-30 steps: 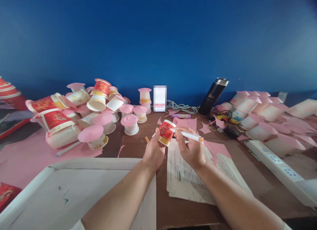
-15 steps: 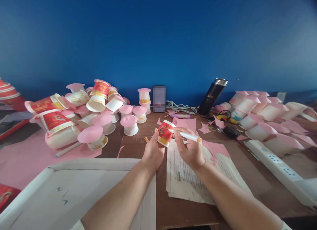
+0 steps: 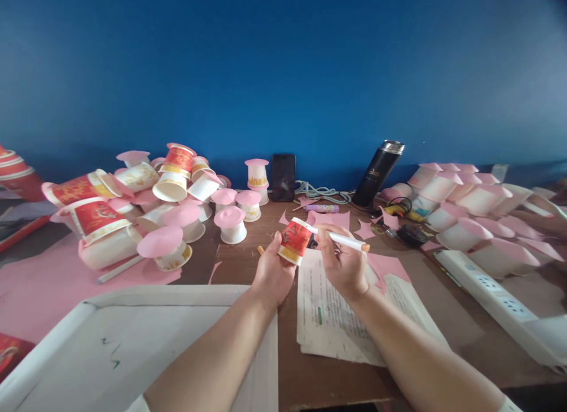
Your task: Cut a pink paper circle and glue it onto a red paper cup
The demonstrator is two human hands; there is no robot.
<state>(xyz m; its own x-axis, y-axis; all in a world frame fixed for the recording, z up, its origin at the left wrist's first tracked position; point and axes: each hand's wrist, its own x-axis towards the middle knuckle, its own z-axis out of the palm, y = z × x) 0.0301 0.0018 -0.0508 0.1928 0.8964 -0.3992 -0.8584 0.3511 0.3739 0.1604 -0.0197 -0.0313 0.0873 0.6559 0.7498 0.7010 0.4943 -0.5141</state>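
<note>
My left hand (image 3: 273, 275) is closed around a small red paper cup (image 3: 296, 242) with gold and white bands, held tilted above the table. Between the fingers of my right hand (image 3: 344, 269) is a white marker (image 3: 348, 240), its orange end pointing right. The marker's other end points at the cup's upper right side; whether it touches cannot be made out. Under my right hand lie printed sheets (image 3: 330, 317) and cut pink paper (image 3: 390, 263). To the left of the cup stand upturned paper cups with pink discs on top, one nearby (image 3: 231, 226).
Piled cups with pink tops (image 3: 100, 220) fill the left; more (image 3: 460, 196) sit at right. A black phone (image 3: 283, 177) and a black flask (image 3: 377, 174) stand by the blue wall. A power strip (image 3: 482, 299) lies right, a white box lid (image 3: 172, 294) front left.
The marker and my right hand have shifted slightly right, away from the cup. My left hand has turned the cup a little. The phone's screen has gone from lit to dark.
</note>
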